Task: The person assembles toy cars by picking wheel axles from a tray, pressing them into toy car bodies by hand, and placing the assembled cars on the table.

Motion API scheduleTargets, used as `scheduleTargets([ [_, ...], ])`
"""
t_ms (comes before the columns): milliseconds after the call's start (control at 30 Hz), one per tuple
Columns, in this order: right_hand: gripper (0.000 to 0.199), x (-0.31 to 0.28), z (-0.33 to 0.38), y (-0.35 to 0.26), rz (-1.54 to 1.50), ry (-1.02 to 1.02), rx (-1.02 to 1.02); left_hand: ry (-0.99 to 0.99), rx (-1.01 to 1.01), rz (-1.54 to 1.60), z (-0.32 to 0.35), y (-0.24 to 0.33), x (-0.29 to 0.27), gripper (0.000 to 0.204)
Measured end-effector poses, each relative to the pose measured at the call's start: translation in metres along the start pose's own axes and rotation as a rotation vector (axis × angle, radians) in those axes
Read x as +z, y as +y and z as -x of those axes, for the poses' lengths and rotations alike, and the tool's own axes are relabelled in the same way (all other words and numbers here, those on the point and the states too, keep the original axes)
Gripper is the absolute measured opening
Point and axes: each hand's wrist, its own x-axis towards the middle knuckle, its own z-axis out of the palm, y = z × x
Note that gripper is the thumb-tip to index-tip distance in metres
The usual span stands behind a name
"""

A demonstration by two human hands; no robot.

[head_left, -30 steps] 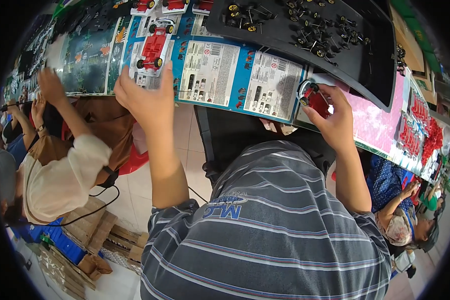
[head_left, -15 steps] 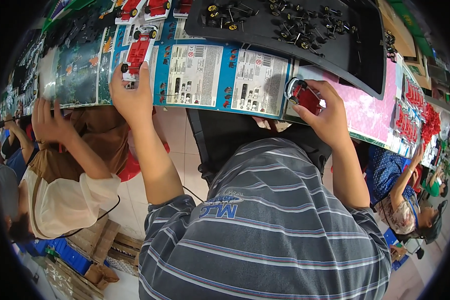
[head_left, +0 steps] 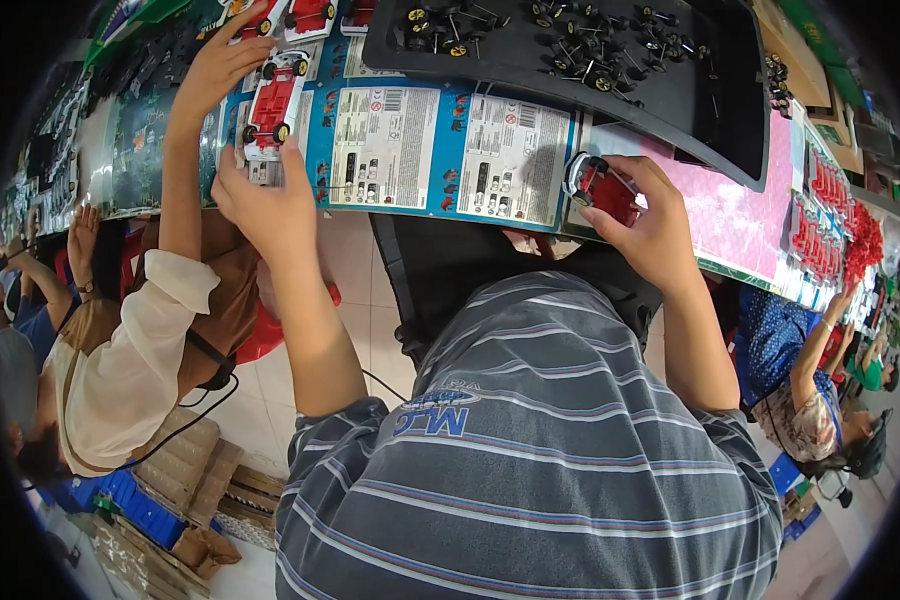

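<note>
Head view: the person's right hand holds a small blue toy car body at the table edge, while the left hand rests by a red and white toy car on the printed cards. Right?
Not quite. In the head view the toy car body in the right hand is red, not blue. The rest stands: the left hand rests by the red and white toy car on the printed cards.

The long bench (head_left: 740,225) has a pink cover on its right part. On it lie blue printed cards (head_left: 440,150) in a row, a black tray (head_left: 710,110) with small wheel parts, and a red toy car (head_left: 273,103).
</note>
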Motion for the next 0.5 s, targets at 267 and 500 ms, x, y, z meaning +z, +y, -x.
scheduleTargets([
  [267,0.054,0.0,0.004,-0.019,-0.063,-0.022,-0.075,-0.604,-0.017,0.888,0.098,0.094,0.012,0.036],
  [500,0.055,-0.003,0.005,-0.048,-0.116,-0.082,-0.166,-1.248,-0.372,1.454,0.146,0.133,0.047,0.046],
])
